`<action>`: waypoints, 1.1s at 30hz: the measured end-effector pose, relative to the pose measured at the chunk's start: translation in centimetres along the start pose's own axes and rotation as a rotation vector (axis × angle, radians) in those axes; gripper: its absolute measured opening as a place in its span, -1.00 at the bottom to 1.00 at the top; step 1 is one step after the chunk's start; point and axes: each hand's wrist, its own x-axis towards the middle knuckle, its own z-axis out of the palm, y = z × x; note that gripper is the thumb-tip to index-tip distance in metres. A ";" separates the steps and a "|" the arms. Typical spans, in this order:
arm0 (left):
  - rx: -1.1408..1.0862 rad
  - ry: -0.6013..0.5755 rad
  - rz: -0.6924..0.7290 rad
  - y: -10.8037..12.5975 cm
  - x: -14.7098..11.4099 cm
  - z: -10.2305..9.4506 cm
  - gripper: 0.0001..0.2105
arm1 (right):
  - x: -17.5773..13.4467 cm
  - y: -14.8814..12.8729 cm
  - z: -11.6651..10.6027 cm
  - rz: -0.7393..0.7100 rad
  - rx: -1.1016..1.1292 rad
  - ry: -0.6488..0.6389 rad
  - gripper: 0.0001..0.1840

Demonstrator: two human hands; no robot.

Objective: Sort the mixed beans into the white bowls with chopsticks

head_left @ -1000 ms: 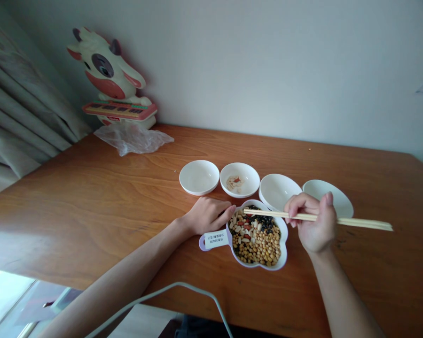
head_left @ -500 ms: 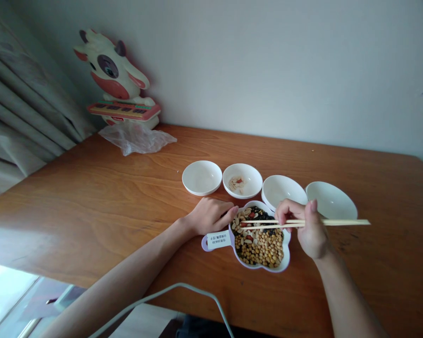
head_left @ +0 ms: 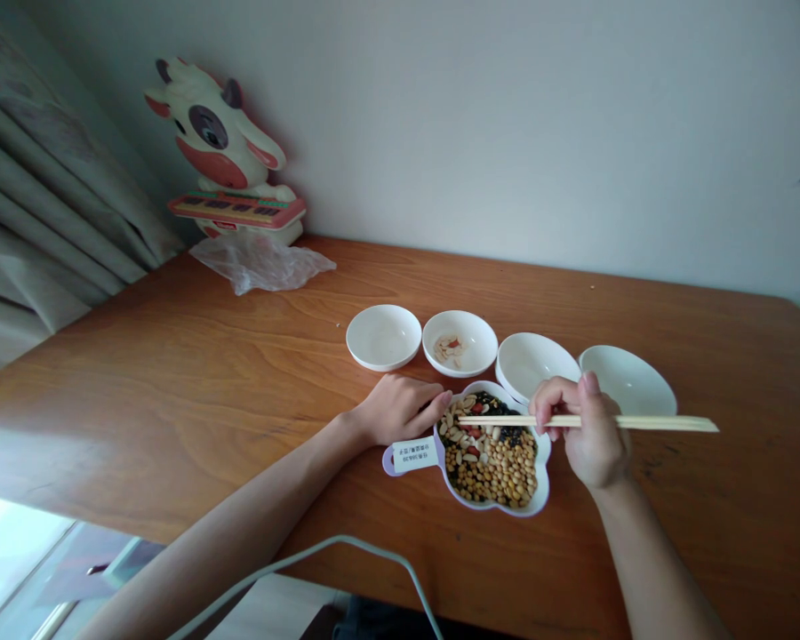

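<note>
My right hand [head_left: 583, 431] grips a pair of light wooden chopsticks [head_left: 667, 423]. Their tips are close together among the peanuts [head_left: 451, 418] at the upper left of a flower-shaped dish [head_left: 541, 484] with a purple rim. Yellow soybeans [head_left: 507, 471] fill the lower part of this dish, and dark beans [head_left: 515, 436] lie towards the top. My left hand [head_left: 404, 409] is closed at the dish's left edge, its thumb on the rim and its other fingers curled, partly hidden. Below it juts the dish's handle with a white label [head_left: 415, 455].
Behind the dish stand several white bowls in a row: a left bowl [head_left: 384, 338], a second bowl [head_left: 476, 356] with peanut pieces in it, a third bowl [head_left: 530, 360] and a right bowl [head_left: 630, 378]. A cow toy keyboard [head_left: 233, 209] and plastic bag [head_left: 260, 267] sit back left. A cable [head_left: 340, 539] crosses in front.
The chopstick tips have come together from slightly apart, and my right hand has shifted a little to the right. My left hand stays in place at the dish.
</note>
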 end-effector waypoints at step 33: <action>-0.026 -0.006 -0.002 0.0 0.0 -0.1 -0.56 | -0.2 0.5 1.2 -0.015 -0.001 -0.055 -0.12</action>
